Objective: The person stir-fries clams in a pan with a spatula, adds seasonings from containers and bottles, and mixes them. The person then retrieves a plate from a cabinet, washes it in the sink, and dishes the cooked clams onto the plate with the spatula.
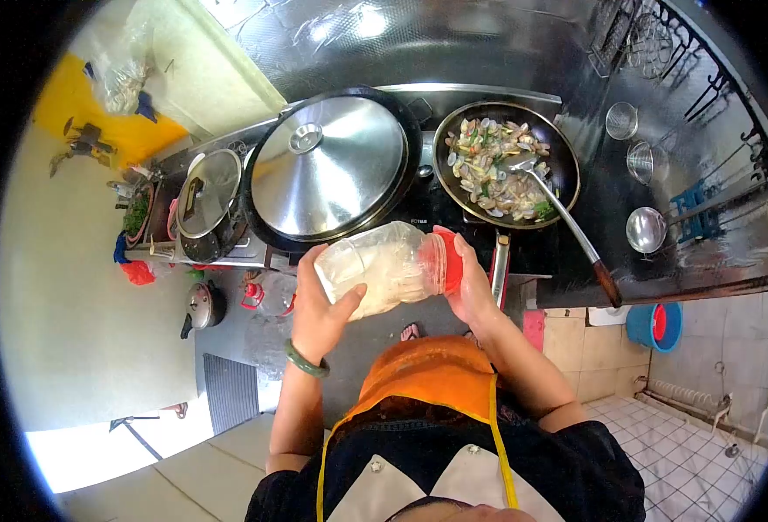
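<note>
From my end I have the clear jar (379, 271) held between both hands, out in front of the surface (566, 261); its long axis runs crosswise, base toward the left hand (318, 304), red lid (440, 261) toward the right, with the lid end a touch farther up my view; the left fingers are clamped round the base end, thumb across the near side; the right hand (469, 283) has its fingers wrapped on the red lid; whether that lid is seated tight I cannot tell; the pan (565, 157) of clams (492, 165) lies ahead and to the right, so the right hand is nearer to it, just beside the pan handle (499, 265) in my view; the pale contents (388, 291) lie along the jar's lower side.
</note>
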Available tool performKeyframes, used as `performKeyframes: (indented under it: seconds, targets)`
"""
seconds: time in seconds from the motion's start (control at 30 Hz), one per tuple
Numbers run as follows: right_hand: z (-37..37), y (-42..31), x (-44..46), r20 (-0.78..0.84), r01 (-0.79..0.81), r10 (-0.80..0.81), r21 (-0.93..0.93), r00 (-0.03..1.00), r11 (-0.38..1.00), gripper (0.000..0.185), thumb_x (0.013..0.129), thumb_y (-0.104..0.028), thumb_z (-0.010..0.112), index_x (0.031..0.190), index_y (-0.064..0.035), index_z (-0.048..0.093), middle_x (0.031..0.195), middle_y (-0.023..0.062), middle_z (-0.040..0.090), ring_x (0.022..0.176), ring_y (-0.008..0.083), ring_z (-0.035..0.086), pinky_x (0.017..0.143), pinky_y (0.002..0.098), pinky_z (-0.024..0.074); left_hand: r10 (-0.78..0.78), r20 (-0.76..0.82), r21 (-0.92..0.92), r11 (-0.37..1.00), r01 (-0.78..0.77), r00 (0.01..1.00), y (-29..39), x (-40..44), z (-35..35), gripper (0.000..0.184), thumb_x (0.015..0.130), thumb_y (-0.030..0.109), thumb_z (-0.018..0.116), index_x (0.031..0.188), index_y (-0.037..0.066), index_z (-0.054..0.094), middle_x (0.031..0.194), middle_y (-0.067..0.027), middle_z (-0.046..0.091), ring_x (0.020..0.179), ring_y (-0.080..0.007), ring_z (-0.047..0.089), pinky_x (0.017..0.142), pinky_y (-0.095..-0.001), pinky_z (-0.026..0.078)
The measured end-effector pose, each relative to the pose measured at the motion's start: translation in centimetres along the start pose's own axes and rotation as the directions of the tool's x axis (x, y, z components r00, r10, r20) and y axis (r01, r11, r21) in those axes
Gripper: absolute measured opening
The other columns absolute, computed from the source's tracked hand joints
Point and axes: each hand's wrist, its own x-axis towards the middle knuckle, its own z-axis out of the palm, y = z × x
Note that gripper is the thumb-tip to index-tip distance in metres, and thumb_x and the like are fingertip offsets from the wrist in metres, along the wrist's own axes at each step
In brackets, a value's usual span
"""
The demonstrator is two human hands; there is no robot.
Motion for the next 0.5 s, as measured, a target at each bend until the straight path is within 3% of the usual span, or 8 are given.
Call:
performKeyframes:
  seconds: [0.17, 0.27, 0.4, 0.5]
  targets:
    - [1.2, -1.3, -0.3, 0.082, 0.106, -0.103, -0.028, 0.991, 0.994, 0.049, 0.097, -0.042, 0.038, 0.132, -0.0082, 0.044, 0.118, 0.0063, 0.057, 0.107, 0.0186, 0.056, 0.093, 0.0344, 0.0432, 0.017, -0.016, -0.102, 0.995, -0.018, 1.000, 1.7, 0.0, -0.8, 0.067, 0.072, 0.015, 0.071, 0.127, -0.001, 0.037, 0.116, -0.0173, 0.051, 0.109, -0.0254, 0.051, 0.094, -0.0345, 0.040]
    - [0.5, -0.1, 0.1, 0.031, 0.053, -0.053, -0.003, 0.998, 0.999, 0.050, 0.097, -0.043, 0.038, 0.133, -0.0082, 0.043, 0.122, 0.0066, 0.056, 0.111, 0.0190, 0.054, 0.096, 0.0349, 0.0415, -0.002, 0.009, -0.073, 0.997, 0.003, 1.000, -0.2, 0.2, -0.4, 0.065, 0.073, 0.013, 0.069, 0.128, -0.001, 0.036, 0.116, -0.0159, 0.051, 0.109, -0.0235, 0.050, 0.094, -0.0344, 0.040]
    - [0.0, -0.2, -0.3, 0.045, 0.004, -0.006, 0.044, 0.999, 0.999, 0.051, 0.096, -0.044, 0.039, 0.133, -0.0083, 0.042, 0.124, 0.0069, 0.055, 0.113, 0.0188, 0.053, 0.096, 0.0354, 0.0414, -0.075, 0.024, -0.248, 0.966, 0.078, 0.997, -0.1, -0.4, -0.2, 0.067, 0.073, 0.010, 0.069, 0.129, -0.001, 0.033, 0.118, -0.0154, 0.050, 0.110, -0.0215, 0.050, 0.095, -0.0330, 0.040]
    - [-0.1, -0.1, -0.3, 0.038, 0.011, -0.013, 0.046, 0.999, 0.999, 0.052, 0.096, -0.045, 0.040, 0.133, -0.0087, 0.043, 0.123, 0.0063, 0.056, 0.111, 0.0182, 0.054, 0.094, 0.0350, 0.0428, -0.059, 0.014, -0.205, 0.977, 0.060, 0.998, 0.0, -0.5, -0.3, 0.068, 0.073, 0.010, 0.068, 0.130, -0.001, 0.032, 0.119, -0.0159, 0.050, 0.111, -0.0222, 0.049, 0.096, -0.0333, 0.040]
